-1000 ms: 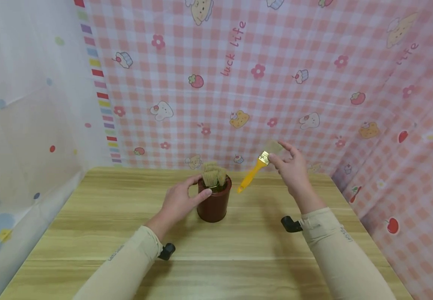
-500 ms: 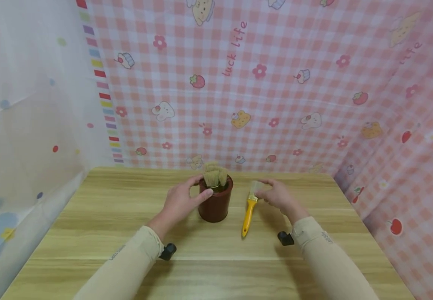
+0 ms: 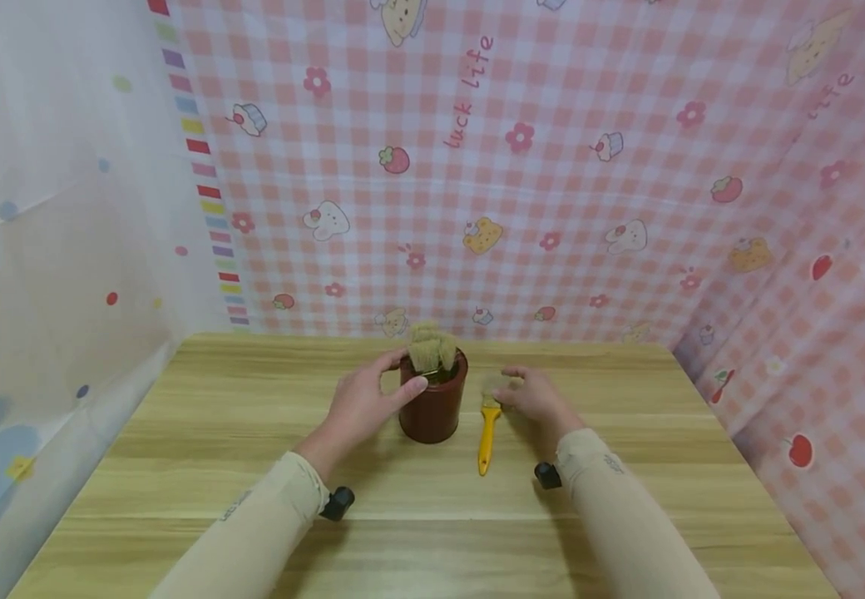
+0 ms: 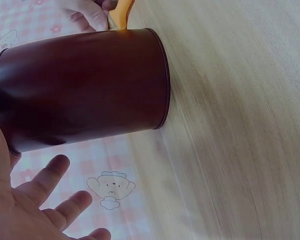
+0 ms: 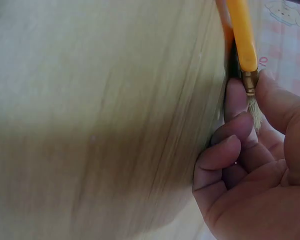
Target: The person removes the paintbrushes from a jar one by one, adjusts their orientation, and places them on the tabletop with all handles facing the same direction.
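Note:
A dark brown cylindrical cup (image 3: 429, 416) stands upright on the table. Several brushes (image 3: 425, 353) stick out of it, pale bristles up. My left hand (image 3: 361, 399) holds the cup's rim between thumb and index finger; in the left wrist view its other fingers (image 4: 72, 207) hang loose beside the cup. To the right of the cup, my right hand (image 3: 533, 398) pinches a paintbrush with a yellow handle (image 3: 486, 441). In the right wrist view the thumb and a finger are either side of its metal band and bristles (image 5: 254, 107). The handle points toward me, low at the tabletop.
The wood-grain table (image 3: 395, 549) reaches back to a pink checked cloth (image 3: 358, 191) hanging behind it. Patterned cloths also hang at the left (image 3: 51, 208) and right (image 3: 844, 333). A black wrist device (image 3: 338, 504) sits at each cuff.
My right hand has brought the yellow-handled paintbrush down from the air to the tabletop, and slightly left, closer to the cup. The left hand has stayed on the cup's rim.

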`<action>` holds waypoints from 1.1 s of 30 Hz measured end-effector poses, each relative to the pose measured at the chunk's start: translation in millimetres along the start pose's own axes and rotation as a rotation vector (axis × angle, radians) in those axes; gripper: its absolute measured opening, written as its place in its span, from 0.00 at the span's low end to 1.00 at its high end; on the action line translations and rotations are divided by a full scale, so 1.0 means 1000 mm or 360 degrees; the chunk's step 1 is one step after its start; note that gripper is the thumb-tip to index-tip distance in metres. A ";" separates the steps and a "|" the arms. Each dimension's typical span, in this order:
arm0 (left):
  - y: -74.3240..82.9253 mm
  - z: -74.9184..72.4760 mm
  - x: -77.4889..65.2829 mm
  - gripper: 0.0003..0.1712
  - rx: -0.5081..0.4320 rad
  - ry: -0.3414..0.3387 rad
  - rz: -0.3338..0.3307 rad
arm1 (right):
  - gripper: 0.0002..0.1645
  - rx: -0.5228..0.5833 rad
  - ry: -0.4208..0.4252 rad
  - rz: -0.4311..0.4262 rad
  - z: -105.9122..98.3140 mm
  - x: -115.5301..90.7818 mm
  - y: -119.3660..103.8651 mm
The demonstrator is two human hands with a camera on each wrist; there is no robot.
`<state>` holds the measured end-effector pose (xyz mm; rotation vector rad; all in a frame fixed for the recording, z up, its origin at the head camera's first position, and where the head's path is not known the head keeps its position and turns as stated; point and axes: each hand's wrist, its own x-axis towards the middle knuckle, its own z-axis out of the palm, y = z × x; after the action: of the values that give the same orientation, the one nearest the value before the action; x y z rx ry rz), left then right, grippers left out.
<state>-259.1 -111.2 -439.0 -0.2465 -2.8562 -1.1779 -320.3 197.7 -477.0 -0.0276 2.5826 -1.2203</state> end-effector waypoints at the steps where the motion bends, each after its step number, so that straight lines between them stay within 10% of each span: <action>1: 0.000 0.000 0.000 0.43 -0.0001 0.0002 0.0001 | 0.36 -0.0030 0.0007 -0.0021 0.001 0.001 0.000; 33: -0.002 0.003 0.000 0.43 -0.0120 0.0011 0.0011 | 0.46 -0.0092 0.0028 -0.0006 0.016 0.004 0.003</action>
<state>-259.4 -110.7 -442.6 -0.2540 -2.8062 -1.2837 -319.9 187.3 -489.6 -0.0338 2.6335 -1.1523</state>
